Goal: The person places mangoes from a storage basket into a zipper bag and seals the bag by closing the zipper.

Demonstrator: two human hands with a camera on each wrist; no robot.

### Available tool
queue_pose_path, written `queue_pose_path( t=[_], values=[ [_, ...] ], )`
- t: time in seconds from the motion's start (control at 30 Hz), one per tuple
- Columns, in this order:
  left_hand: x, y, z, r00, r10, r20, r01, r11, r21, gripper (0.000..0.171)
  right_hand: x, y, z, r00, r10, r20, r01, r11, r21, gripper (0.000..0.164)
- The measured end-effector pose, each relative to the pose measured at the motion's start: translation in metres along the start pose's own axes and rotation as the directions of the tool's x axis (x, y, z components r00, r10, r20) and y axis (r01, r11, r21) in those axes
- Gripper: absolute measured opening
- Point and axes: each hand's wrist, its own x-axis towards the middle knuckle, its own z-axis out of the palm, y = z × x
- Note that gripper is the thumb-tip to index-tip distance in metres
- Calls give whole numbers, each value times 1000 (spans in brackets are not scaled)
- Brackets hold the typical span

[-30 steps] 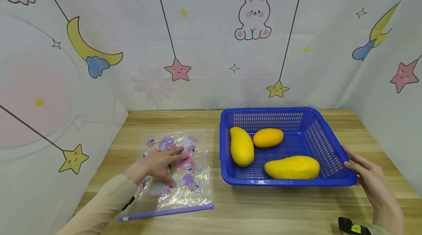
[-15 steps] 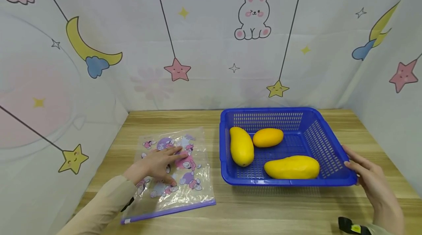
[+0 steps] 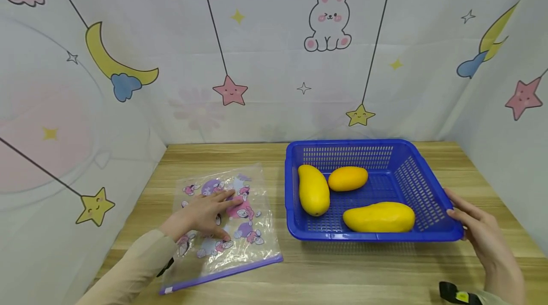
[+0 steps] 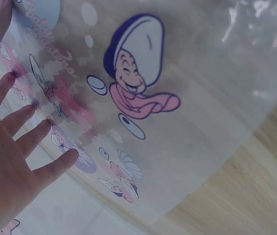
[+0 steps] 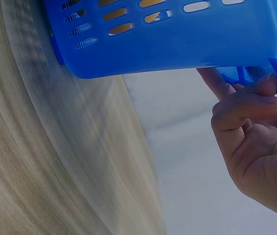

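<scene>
My left hand point(image 3: 204, 216) lies with spread fingers on a clear zip bag point(image 3: 233, 260) printed with pink and purple cartoon figures. Its purple slider strip point(image 3: 222, 274) runs along the near edge, at a slant. In the left wrist view the fingertips point(image 4: 69, 157) touch the film. On the right, my right hand point(image 3: 485, 229) grips the right rim of a blue plastic basket point(image 3: 376, 237), fingers curled under the lip in the right wrist view. Inside the basket are three yellow mangoes: one upright at the left point(image 3: 314, 191), a smaller one behind point(image 3: 348, 179) and one in front point(image 3: 380, 217).
Both things stand on a wood-grain table point(image 3: 342, 276), with a narrow strip of tabletop between bag and basket. White printed cloth point(image 3: 274, 57) rises behind the table and on both sides.
Under my left hand the bag has turned counterclockwise: its far edge shifted left, and the strip's right end moved right and away. The right hand and basket have stayed put.
</scene>
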Motion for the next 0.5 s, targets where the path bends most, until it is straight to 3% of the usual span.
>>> queue_pose_path(
  t=[0.5],
  values=[
    [0,2,2,999,-43,-20,43,999,28,104,0,1,0,1000,12,-14,-13,1000,-20,47]
  ],
)
